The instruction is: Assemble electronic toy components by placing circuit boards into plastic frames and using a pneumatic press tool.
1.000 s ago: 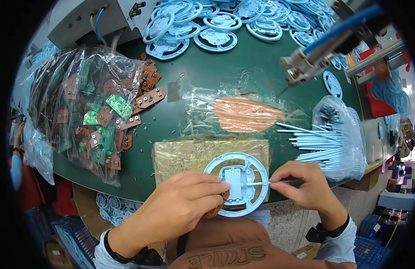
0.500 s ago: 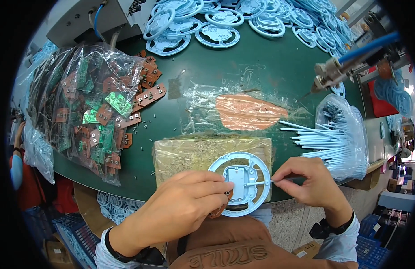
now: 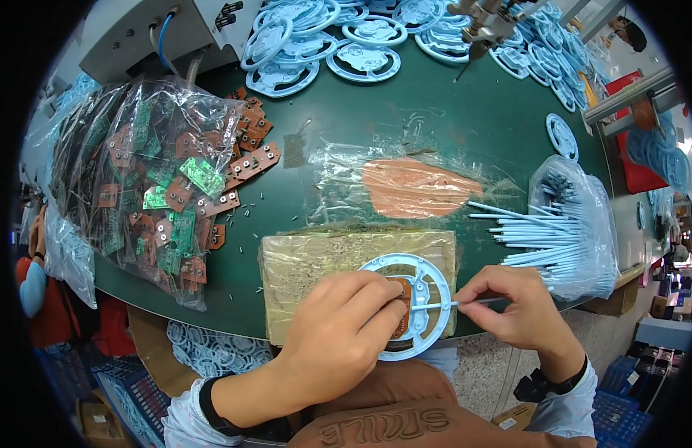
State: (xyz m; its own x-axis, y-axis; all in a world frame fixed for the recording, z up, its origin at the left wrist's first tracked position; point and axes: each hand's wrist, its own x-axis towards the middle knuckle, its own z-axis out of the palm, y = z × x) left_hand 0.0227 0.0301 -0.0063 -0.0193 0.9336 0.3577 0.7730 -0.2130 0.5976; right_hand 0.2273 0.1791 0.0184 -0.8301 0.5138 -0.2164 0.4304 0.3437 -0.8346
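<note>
A light-blue toy steering-wheel part (image 3: 441, 287) rests on a tape-wrapped yellowish block (image 3: 308, 257) at the table's near edge. My left hand (image 3: 342, 332) presses a small brown circuit board (image 3: 405, 290) with its fingertips into the middle of the wheel; the palm covers the wheel's left side and part of the board. From the right, my right hand (image 3: 517, 306) pinches a thin light-blue stick (image 3: 433, 305) between thumb and forefinger. That stick crosses the wheel's rim, and its inner end lies beside the circuit board.
A clear bag (image 3: 148, 201) of brown and green circuit boards lies left, with small loose screws beside it. More sticks (image 3: 532, 231) poke from a bag at right. Blue wheel parts (image 3: 364, 60) are heaped at the back, and a metal tool head (image 3: 488, 26) hangs above them.
My left hand has moved right, bringing the brown board from the wheel's lower left over its centre. The tool head has swung left and back. My right hand stays nearly in place.
</note>
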